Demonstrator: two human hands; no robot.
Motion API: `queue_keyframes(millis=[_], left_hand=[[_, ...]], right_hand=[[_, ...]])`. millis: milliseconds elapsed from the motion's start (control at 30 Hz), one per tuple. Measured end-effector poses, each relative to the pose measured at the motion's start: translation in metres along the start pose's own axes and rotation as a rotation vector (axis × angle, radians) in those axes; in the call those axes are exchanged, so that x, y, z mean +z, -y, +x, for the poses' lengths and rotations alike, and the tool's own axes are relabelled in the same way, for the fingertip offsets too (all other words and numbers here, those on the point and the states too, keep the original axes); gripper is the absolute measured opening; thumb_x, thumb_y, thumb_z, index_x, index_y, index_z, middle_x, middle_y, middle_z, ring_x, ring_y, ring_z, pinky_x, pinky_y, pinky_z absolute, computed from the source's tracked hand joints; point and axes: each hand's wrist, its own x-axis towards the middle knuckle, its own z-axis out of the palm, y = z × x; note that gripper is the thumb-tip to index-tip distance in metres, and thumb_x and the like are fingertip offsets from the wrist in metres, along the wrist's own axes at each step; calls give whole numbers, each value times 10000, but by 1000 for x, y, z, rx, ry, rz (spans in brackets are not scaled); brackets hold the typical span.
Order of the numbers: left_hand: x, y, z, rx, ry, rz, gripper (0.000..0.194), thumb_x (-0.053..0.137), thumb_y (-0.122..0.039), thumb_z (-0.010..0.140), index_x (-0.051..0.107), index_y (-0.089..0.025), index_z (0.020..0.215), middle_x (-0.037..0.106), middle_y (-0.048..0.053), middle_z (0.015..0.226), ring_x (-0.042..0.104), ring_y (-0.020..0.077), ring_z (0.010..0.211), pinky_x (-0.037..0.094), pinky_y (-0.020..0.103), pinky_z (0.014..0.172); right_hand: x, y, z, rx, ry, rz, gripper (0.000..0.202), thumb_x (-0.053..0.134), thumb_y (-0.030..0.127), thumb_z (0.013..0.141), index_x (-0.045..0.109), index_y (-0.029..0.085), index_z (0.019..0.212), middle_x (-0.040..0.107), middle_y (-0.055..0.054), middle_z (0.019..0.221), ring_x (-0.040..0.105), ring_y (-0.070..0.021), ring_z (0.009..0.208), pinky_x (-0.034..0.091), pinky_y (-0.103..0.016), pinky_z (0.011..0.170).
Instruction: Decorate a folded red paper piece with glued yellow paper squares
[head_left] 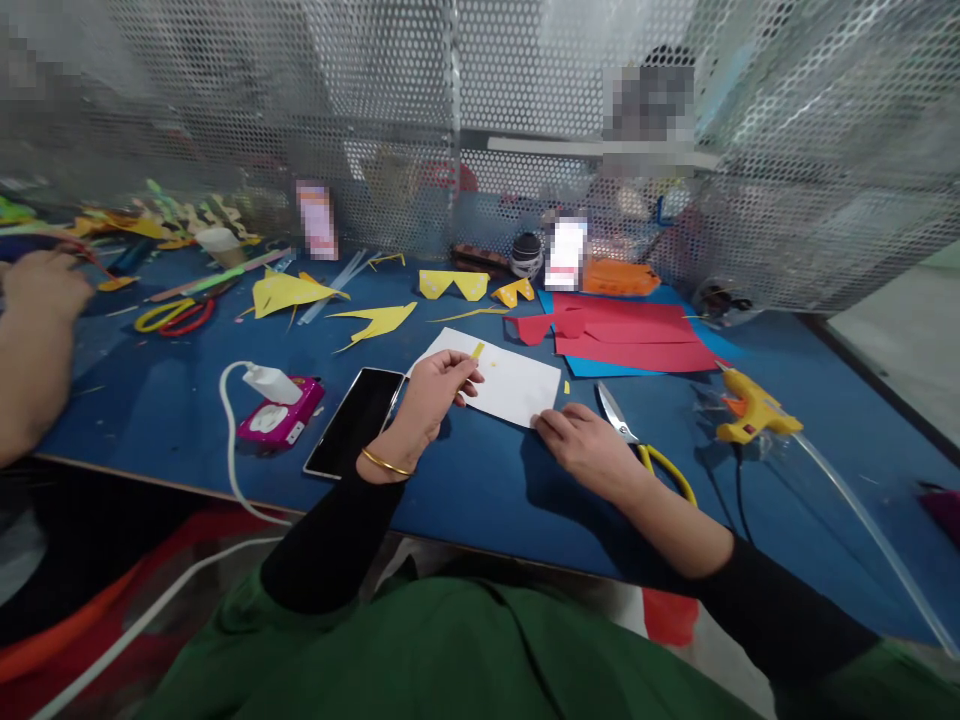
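My left hand [439,392] is closed, thumb against fingers, on a small yellow paper strip [478,351] above a white card [517,381]. The near right corner of that card is under the fingertips of my right hand [589,445], which are drawn together there; the thumb is mostly hidden. Tiny yellow bits lie on the card, and a yellow scrap [567,387] is just right of it. Scissors with yellow handles [667,470] lie beside my right hand. A dark-screened phone [356,420] rests left of my left hand.
Behind the card are yellow paper glasses shapes [454,284], a red one [551,325] and red sheets [637,340] over blue. A yellow glue gun [757,408] is at right. A purple power socket [281,415] with a white cable and a co-worker's arm [37,350] are at left.
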Motion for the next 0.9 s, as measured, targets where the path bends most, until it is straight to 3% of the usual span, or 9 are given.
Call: queue_keyframes(millis=[133, 267, 367, 400, 467, 700, 900], left_hand=[[3, -2, -2, 4, 42, 146, 127, 643, -181, 837, 642, -183, 710, 711, 58, 741, 619, 109, 584, 421, 224, 514], [3, 0, -6, -78, 98, 247, 174, 626, -140, 830, 632, -179, 660, 702, 69, 696, 630, 120, 587, 442, 230, 535], [2, 0, -10, -73, 159, 311, 167, 649, -115, 799, 651, -177, 644, 680, 60, 656, 620, 121, 583, 442, 228, 546], [2, -2, -11, -55, 168, 335, 160, 660, -111, 789, 658, -178, 644, 667, 51, 643, 605, 117, 571, 434, 228, 540], [7, -6, -12, -32, 185, 365, 156, 672, -112, 782, 659, -180, 642, 639, 32, 628, 571, 109, 551, 424, 229, 527], [47, -15, -7, -176, 378, 241, 118, 635, -52, 840, 691, -144, 792, 623, 2, 631, 548, 97, 559, 414, 219, 505], [63, -7, -6, -335, 315, 117, 174, 609, -8, 875, 640, -129, 753, 610, -3, 650, 484, 54, 486, 288, 195, 435]], right_hand=[[0, 4, -27, 43, -32, 37, 361, 420, 52, 965, 703, 99, 1185, 727, -120, 1017, 629, -188, 782, 470, -358, 880], [-2, 6, -46, 138, -66, 81, 340, 432, 86, 980, 680, 135, 1209, 730, -114, 1117, 662, -197, 898, 483, -348, 874], [-8, 11, -65, 523, -56, 83, 277, 486, 233, 995, 660, 127, 1182, 711, -141, 1075, 664, -243, 898, 487, -351, 775], [-10, 13, -72, 684, -20, 76, 283, 510, 290, 986, 656, 116, 1155, 698, -151, 1027, 661, -260, 870, 481, -351, 735], [-15, 16, -83, 865, 97, 78, 320, 538, 373, 965, 646, 103, 1100, 669, -156, 939, 658, -283, 830, 463, -348, 688], [-29, 4, -80, 997, 457, 266, 346, 526, 330, 894, 600, 122, 1161, 691, -150, 933, 689, -265, 757, 387, -309, 595], [-22, -21, -96, 1084, 441, 483, 602, 587, 372, 822, 561, 127, 1372, 763, -159, 974, 737, -348, 835, 490, -369, 660]])
